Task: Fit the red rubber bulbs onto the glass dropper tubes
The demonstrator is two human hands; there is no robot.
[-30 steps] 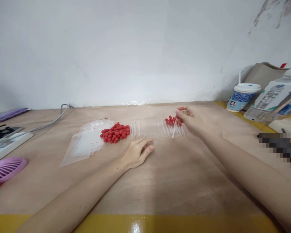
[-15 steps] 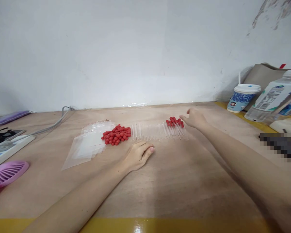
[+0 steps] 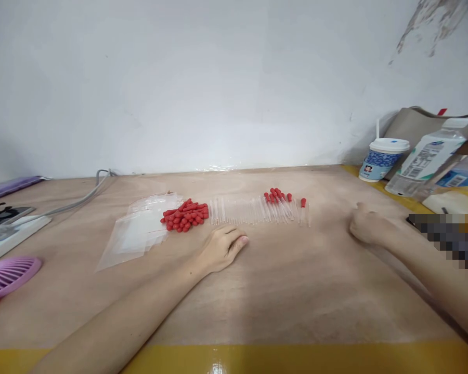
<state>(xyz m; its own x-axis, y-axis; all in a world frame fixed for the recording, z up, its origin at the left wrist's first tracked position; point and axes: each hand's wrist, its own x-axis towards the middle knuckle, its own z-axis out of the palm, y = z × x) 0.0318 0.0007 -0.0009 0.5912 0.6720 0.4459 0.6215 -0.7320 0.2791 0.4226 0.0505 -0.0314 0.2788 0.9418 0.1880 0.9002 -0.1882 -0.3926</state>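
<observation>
Glass dropper tubes (image 3: 242, 212) lie side by side in a row on the table. At the row's right end, several tubes carry red rubber bulbs (image 3: 275, 195), and one capped dropper (image 3: 303, 203) lies slightly apart from them. A pile of loose red rubber bulbs (image 3: 185, 215) sits left of the row. My left hand (image 3: 226, 248) rests on the table just in front of the tubes, fingers curled together with no object visible in it. Well to the right of the droppers, my right hand (image 3: 366, 224) is closed like a fist, with nothing showing in it.
Clear zip bags (image 3: 140, 226) lie fanned out left of the bulb pile. At the far right stand a paper cup with a straw (image 3: 382, 160) and a tilted plastic bottle (image 3: 425, 158). A pink fan (image 3: 13, 275), a power strip (image 3: 17, 236) and a cable (image 3: 78, 199) are at left.
My right hand has moved from beside the capped droppers to the right and nearer, and its fingers have closed. One capped dropper now lies further right. My left hand has stayed put.
</observation>
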